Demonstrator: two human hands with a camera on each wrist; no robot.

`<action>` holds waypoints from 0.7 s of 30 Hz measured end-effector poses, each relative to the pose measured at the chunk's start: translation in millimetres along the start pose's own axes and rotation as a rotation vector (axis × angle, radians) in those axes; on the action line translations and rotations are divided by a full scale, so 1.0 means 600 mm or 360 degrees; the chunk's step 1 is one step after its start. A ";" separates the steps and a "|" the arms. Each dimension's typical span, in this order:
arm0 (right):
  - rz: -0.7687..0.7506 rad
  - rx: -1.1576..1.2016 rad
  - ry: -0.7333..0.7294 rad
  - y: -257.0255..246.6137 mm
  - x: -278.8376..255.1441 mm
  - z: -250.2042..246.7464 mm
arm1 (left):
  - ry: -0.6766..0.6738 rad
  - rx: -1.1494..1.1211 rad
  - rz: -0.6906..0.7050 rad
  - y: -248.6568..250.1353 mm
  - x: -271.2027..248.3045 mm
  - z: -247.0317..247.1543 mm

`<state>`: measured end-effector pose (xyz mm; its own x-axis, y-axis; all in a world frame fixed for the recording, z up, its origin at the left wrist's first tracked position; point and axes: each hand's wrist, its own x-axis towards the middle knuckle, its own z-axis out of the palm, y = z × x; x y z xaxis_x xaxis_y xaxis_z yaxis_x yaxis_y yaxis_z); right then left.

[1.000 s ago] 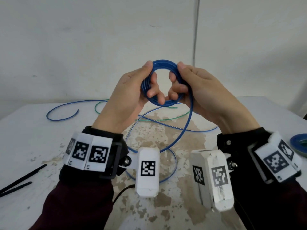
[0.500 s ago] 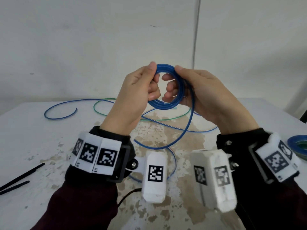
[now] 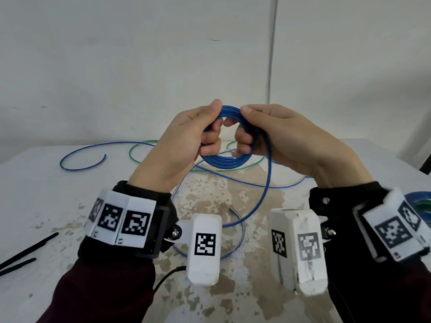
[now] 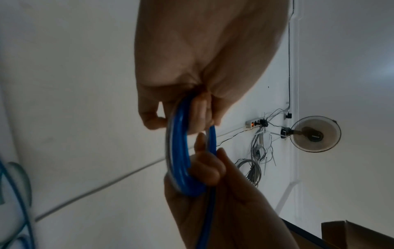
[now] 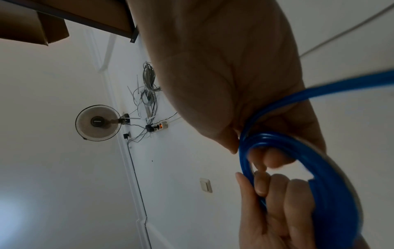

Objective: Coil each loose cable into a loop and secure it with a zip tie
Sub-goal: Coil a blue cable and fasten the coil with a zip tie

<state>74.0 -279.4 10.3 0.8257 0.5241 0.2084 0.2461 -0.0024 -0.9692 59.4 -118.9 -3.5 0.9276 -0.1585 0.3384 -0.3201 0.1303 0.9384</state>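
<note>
A blue cable coil (image 3: 225, 159) of several turns is held up above the white table (image 3: 46, 206). My left hand (image 3: 186, 141) grips its left side, thumb on top and fingers curled through the ring. On the right side my right hand (image 3: 275, 136) grips the coil the same way. The loose blue tail (image 3: 265, 190) drops from the right hand to the table and runs on in a long curve (image 3: 81, 167) to the far left. In the left wrist view the coil (image 4: 177, 151) is edge-on between both hands; in the right wrist view the coil (image 5: 319, 168) is ringed by fingers.
A loose green cable (image 3: 140, 148) lies on the table behind the hands. Two black zip ties (image 3: 25, 252) lie at the near left edge. A finished blue and green coil (image 3: 419, 203) sits at the right edge. The wall stands close behind the table.
Both hands have turned the coil and fed more tail onto it. The loop tilted from facing me to lying flatter, and the blue tail on the table was pulled in.
</note>
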 end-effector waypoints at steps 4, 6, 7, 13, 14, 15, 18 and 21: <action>-0.0017 0.0058 0.0030 -0.004 0.000 -0.006 | 0.0186 -0.0026 0.0123 -0.001 0.001 0.002; -0.0046 0.0066 -0.0021 -0.005 -0.005 -0.015 | 0.0207 -0.0052 0.0151 -0.002 0.000 0.009; -0.0051 0.0056 -0.0049 -0.004 -0.007 -0.019 | 0.0201 -0.0067 0.0149 -0.003 0.000 0.013; -0.0080 0.0034 -0.0035 0.005 -0.002 -0.021 | 0.0032 -0.0260 -0.0087 -0.002 -0.001 0.012; -0.0080 0.0021 -0.0032 0.006 0.000 -0.018 | -0.0016 -0.0235 -0.0142 0.000 -0.002 0.010; -0.0069 0.0005 -0.0040 0.007 0.002 -0.014 | -0.0068 -0.0176 -0.0193 0.002 -0.003 0.007; -0.0026 -0.0029 -0.0061 0.012 0.005 -0.007 | -0.0173 0.0058 -0.0204 0.006 -0.003 -0.005; -0.0020 0.0015 0.0017 0.011 0.008 0.000 | -0.0038 0.0066 -0.0036 0.004 -0.001 -0.011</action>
<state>79.3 -276.8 4.6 0.8279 0.5151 0.2220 0.2520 0.0121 -0.9677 59.5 -112.0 -2.0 0.9301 -0.1841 0.3179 -0.3070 0.0860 0.9478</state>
